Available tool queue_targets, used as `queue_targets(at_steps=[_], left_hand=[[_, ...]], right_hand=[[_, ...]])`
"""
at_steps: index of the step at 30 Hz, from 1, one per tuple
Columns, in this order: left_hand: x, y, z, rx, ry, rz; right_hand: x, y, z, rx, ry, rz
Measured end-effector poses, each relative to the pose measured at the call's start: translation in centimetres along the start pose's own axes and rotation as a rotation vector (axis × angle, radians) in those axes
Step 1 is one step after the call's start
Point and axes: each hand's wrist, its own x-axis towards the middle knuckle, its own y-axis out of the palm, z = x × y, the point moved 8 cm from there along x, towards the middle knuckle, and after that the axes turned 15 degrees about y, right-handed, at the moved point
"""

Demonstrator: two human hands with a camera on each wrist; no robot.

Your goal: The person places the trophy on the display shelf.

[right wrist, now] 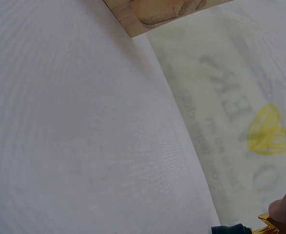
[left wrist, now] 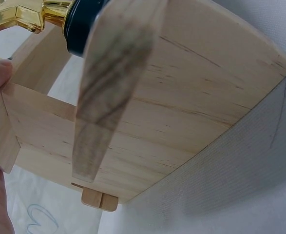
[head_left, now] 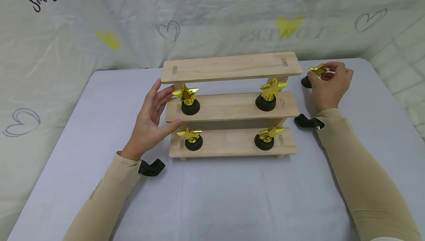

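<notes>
A three-tier wooden shelf point(head_left: 232, 66) stands mid-table with small gold star trophies on black bases. Two trophies, left point(head_left: 190, 104) and right point(head_left: 266, 101), stand on the middle tier; two more, left point(head_left: 194, 143) and right point(head_left: 264, 144), are on the bottom one. My left hand point(head_left: 146, 128) grips the shelf's left side, thumb in front and fingers farther back. Right of the shelf, my right hand point(head_left: 332, 84) pinches another star trophy point(head_left: 306, 82) by its gold star, its base tilted left. Only a fingertip and part of that trophy point(right wrist: 230, 229) show in the right wrist view.
A white cloth covers the table point(head_left: 219, 196). Behind it hangs a pale sheet point(head_left: 206, 9) printed with hearts and lettering. Each wrist carries a black device, left point(head_left: 151, 167) and right point(head_left: 308, 121).
</notes>
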Motion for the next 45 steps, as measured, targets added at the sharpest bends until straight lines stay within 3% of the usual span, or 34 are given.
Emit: queue_targets(at_steps=[18, 35, 45], left_hand=[[0.1, 0.1, -0.3, -0.036, 0.009, 0.001], [0.0, 0.0, -0.3, -0.017, 0.016, 0.002], [0.0, -0.1, -0.2, 0.001, 0.002, 0.007]], right_hand=[[-0.7, -0.5, 0.2, 0.005, -0.005, -0.022], [-2.6, -0.9, 2.8, 0.094, -0.291, -0.009], [-3.6, -1.0, 3.9, 0.095, -0.323, -0.026]])
